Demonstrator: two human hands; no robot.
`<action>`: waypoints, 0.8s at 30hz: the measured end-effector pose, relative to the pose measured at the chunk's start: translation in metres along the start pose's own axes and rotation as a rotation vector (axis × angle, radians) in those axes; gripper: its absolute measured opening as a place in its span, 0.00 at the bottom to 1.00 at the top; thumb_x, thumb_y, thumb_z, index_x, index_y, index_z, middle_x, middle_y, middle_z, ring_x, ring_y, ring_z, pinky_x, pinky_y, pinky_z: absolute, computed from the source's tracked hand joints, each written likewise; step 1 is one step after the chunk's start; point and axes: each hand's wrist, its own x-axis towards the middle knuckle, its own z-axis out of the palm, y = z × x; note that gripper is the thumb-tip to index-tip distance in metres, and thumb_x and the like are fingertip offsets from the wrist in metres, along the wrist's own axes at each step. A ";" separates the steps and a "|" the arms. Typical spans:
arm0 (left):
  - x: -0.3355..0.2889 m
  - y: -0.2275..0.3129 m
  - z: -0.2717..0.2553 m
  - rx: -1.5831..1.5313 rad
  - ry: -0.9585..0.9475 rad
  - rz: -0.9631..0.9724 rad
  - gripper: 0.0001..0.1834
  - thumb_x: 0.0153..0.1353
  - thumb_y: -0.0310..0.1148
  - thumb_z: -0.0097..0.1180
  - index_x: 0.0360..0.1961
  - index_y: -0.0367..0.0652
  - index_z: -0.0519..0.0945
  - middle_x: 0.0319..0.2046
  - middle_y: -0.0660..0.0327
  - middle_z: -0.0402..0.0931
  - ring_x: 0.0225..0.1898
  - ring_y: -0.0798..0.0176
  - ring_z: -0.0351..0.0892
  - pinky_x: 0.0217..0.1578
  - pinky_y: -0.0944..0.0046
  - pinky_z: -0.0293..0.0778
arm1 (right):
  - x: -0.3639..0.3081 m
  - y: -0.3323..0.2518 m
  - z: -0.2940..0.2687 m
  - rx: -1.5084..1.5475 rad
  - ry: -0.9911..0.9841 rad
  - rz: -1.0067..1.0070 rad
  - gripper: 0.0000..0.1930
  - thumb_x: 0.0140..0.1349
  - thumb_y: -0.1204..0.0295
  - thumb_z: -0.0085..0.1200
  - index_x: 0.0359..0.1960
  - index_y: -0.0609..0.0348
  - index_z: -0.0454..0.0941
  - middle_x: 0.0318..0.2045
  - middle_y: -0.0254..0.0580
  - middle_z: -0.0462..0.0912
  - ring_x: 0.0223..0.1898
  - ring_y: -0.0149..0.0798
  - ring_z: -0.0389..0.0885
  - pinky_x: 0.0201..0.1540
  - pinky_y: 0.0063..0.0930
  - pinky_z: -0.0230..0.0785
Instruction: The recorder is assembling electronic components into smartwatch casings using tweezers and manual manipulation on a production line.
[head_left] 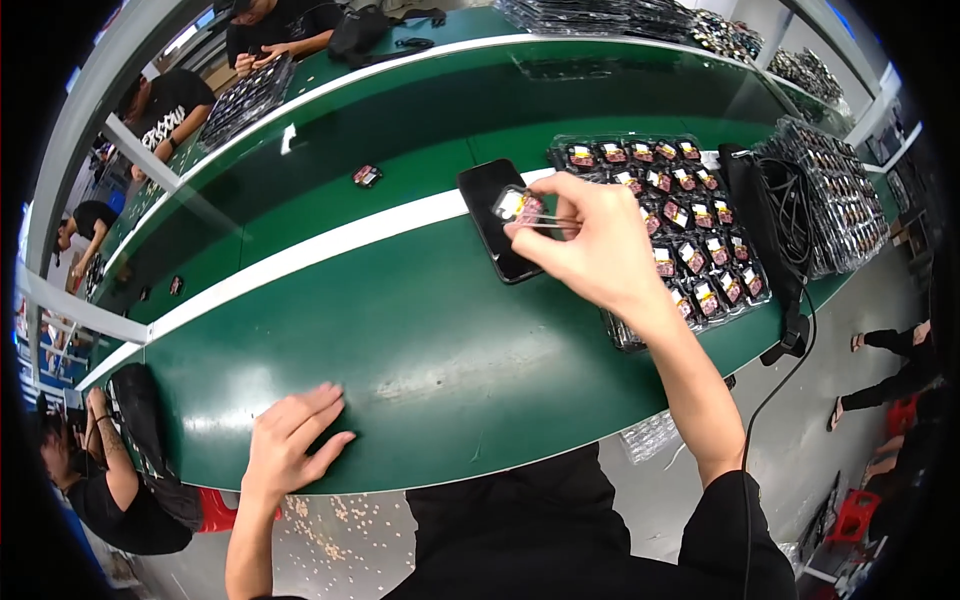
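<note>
My right hand (pixel 600 235) is above the bench, thumb and forefinger closed on a small square module (pixel 517 205) with a black rim and a white, yellow and pink face. Two thin metallic prongs show between the fingers; I cannot tell whether they belong to the module. Beneath it lies a black smartphone (pixel 482 185), partly covered by the module and hand. To the right, a clear plastic tray (pixel 625 335) holds rows of similar modules, partly hidden by my hand and wrist. My left hand (pixel 295 440) rests near the bench's front edge, fingers stretched and holding nothing.
A loose module (pixel 367 176) lies on the green strip (pixel 300 190) beyond the white rail (pixel 330 238). Right of the tray are a black strap with coiled cable (pixel 785 215) and stacked filled trays (pixel 835 200). Co-workers sit at left and across, one handling a tray (pixel 248 100).
</note>
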 end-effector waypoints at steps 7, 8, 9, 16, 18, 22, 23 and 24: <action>-0.034 -0.021 -0.040 0.267 0.272 -0.198 0.27 0.58 0.19 0.73 0.14 0.45 0.65 0.12 0.62 0.62 0.13 0.56 0.57 0.21 0.55 0.51 | 0.016 0.046 -0.032 -0.435 0.140 0.229 0.23 0.57 0.52 0.74 0.45 0.59 0.94 0.36 0.57 0.93 0.43 0.61 0.93 0.51 0.53 0.85; -0.016 -0.021 -0.037 0.234 0.291 -0.190 0.26 0.60 0.19 0.73 0.14 0.44 0.66 0.12 0.61 0.63 0.13 0.56 0.59 0.21 0.56 0.52 | 0.016 0.051 -0.029 -0.436 0.141 0.224 0.23 0.57 0.52 0.74 0.45 0.59 0.94 0.36 0.57 0.93 0.43 0.61 0.93 0.51 0.53 0.85; 0.005 -0.023 -0.030 0.199 0.312 -0.178 0.26 0.61 0.20 0.72 0.15 0.44 0.68 0.12 0.61 0.65 0.13 0.56 0.60 0.21 0.56 0.52 | 0.016 0.057 -0.029 -0.458 0.134 0.258 0.24 0.58 0.51 0.75 0.45 0.58 0.94 0.37 0.57 0.93 0.43 0.61 0.93 0.51 0.53 0.85; 0.164 -0.069 0.024 -0.112 0.189 -0.246 0.21 0.68 0.39 0.72 0.58 0.43 0.84 0.58 0.54 0.82 0.53 0.48 0.85 0.54 0.51 0.81 | 0.018 0.054 -0.026 -0.375 0.068 0.317 0.23 0.60 0.49 0.75 0.45 0.55 0.94 0.35 0.53 0.94 0.44 0.55 0.94 0.53 0.51 0.85; 0.195 -0.088 0.042 0.007 0.195 -0.299 0.33 0.68 0.44 0.72 0.71 0.45 0.78 0.73 0.52 0.74 0.72 0.45 0.77 0.70 0.49 0.74 | 0.017 0.054 -0.027 -0.321 0.037 0.364 0.23 0.60 0.50 0.74 0.47 0.56 0.93 0.34 0.52 0.94 0.44 0.55 0.94 0.53 0.52 0.84; 0.241 -0.109 0.074 -0.052 0.194 -0.423 0.37 0.69 0.48 0.71 0.75 0.45 0.75 0.71 0.52 0.78 0.74 0.46 0.75 0.72 0.49 0.72 | 0.009 0.074 -0.026 -0.391 0.098 0.267 0.26 0.62 0.51 0.74 0.51 0.61 0.92 0.38 0.55 0.93 0.44 0.59 0.94 0.52 0.51 0.85; 0.245 -0.111 0.077 -0.049 0.197 -0.425 0.37 0.69 0.48 0.71 0.75 0.45 0.75 0.71 0.52 0.78 0.74 0.46 0.75 0.72 0.49 0.72 | 0.010 0.074 -0.025 -0.389 0.098 0.264 0.26 0.62 0.51 0.74 0.51 0.61 0.92 0.38 0.55 0.93 0.44 0.59 0.94 0.52 0.51 0.85; 0.248 -0.112 0.081 -0.035 0.182 -0.402 0.35 0.69 0.46 0.71 0.73 0.44 0.77 0.66 0.52 0.81 0.70 0.47 0.77 0.70 0.49 0.74 | 0.012 0.069 -0.026 -0.344 0.125 0.282 0.26 0.62 0.52 0.74 0.52 0.61 0.92 0.35 0.53 0.92 0.41 0.56 0.93 0.49 0.49 0.84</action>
